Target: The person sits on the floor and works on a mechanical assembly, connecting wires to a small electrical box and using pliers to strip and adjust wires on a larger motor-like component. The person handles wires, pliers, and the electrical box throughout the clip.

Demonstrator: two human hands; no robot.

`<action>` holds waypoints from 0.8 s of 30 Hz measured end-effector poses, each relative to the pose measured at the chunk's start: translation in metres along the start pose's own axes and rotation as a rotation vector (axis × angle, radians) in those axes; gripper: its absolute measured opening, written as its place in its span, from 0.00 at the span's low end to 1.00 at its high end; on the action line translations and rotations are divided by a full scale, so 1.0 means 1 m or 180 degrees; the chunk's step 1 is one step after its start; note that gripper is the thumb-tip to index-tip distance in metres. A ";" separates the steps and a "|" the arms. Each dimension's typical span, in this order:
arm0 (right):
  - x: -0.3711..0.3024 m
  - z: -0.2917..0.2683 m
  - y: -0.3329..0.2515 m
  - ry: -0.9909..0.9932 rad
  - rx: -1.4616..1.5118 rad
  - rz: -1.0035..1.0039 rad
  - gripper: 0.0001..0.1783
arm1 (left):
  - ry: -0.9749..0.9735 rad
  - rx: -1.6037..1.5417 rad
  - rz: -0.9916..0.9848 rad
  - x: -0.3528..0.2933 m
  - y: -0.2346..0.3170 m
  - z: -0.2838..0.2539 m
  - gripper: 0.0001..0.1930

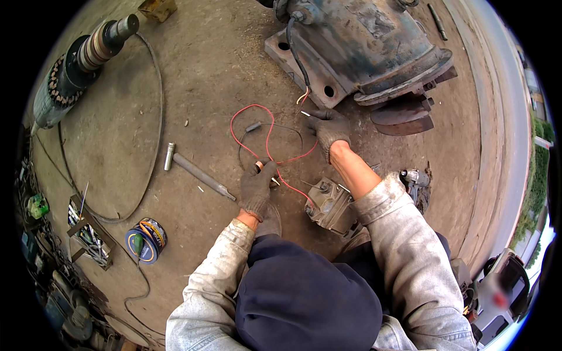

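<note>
My right hand (331, 130), in a dark knit glove, pinches the end of a red test lead (250, 107); a pale thin tip juts from the fingers. Just beyond that tip, bare wire ends (303, 96) stick out of a black cable (297, 55) on a large motor housing (374, 44). My gloved left hand (257, 188) is closed lower down, with small brassy bits showing at its fingers; what it holds is mostly hidden. The red lead loops past it to a worn grey boxy instrument (332, 206) by my knees. A thin black lead (301, 137) with a dark sleeve lies among the loops.
A hammer (202, 175) lies left of my left hand. Farther left are a rotor (70, 76), a heavy cable (161, 117), a round blue tin (149, 240) and a toolbox (88, 234). A power tool (415, 181) sits right of my right forearm.
</note>
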State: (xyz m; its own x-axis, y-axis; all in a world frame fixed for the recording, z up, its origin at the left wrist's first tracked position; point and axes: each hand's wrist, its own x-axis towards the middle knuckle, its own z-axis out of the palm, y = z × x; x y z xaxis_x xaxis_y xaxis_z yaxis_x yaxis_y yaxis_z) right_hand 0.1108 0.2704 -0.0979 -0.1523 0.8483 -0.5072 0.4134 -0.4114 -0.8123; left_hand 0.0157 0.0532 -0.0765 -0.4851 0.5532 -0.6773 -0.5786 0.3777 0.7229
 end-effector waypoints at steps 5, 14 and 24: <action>-0.003 0.001 -0.005 -0.0216 0.0136 0.0125 0.10 | 0.0010 -0.0044 -0.0035 0.005 -0.006 -0.003 0.10; -0.006 0.006 -0.009 -0.0243 -0.0008 0.0100 0.11 | -0.0060 -0.0077 0.0098 0.001 -0.003 -0.005 0.11; -0.003 -0.010 -0.013 -0.0673 -0.1152 -0.0518 0.22 | 0.0347 0.1534 0.1167 -0.017 0.016 -0.007 0.10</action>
State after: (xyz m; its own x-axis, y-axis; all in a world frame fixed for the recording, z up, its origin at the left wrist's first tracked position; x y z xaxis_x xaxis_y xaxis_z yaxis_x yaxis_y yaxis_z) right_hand 0.1150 0.2767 -0.0825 -0.4059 0.7900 -0.4595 0.6506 -0.1034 -0.7524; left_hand 0.0097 0.0446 -0.0544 -0.6754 0.6410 -0.3647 -0.0124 0.4845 0.8747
